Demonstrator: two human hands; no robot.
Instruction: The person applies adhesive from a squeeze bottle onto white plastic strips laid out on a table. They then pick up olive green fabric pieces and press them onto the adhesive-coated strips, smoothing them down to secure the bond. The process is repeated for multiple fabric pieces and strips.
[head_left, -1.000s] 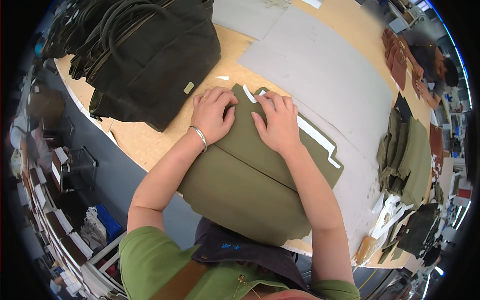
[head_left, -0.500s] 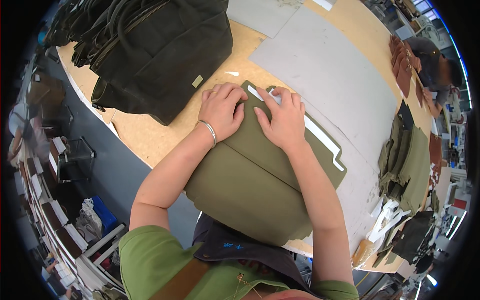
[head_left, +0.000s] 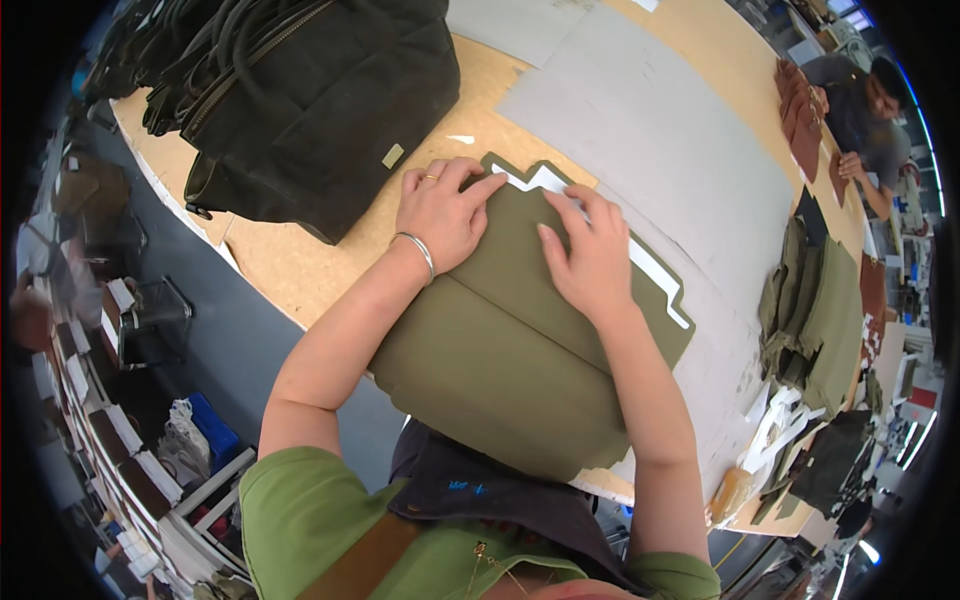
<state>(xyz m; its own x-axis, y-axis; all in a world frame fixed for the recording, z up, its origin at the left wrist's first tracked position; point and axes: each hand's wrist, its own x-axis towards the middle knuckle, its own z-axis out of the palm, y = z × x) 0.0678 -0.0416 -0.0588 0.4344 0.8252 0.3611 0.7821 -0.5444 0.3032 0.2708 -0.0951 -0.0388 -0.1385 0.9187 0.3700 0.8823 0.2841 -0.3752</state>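
Note:
An olive-green fabric panel (head_left: 500, 385) lies on the table in front of me, its near part reaching the table's edge by my body. A seam or fold line crosses it, and a white strip (head_left: 655, 272) follows its stepped far edge. My left hand (head_left: 443, 215) rests on the panel's far left corner, index finger stretched to the strip's left end, other fingers bent. Over the strip's middle, my right hand (head_left: 592, 250) touches the panel with thumb and fingers apart. Neither hand grips anything that I can see.
A dark zipped bag (head_left: 330, 110) stands at the left, more dark bags behind it. Grey sheets (head_left: 660, 130) cover part of the wooden table. Olive pieces (head_left: 820, 310) and white strips (head_left: 775, 430) lie at the right. Another person (head_left: 855, 115) works beside brown pieces (head_left: 800, 120).
My right hand has slid right along the strip, uncovering its stepped middle. My left index finger has stretched out onto the strip's left end. The person at the far right has raised their head.

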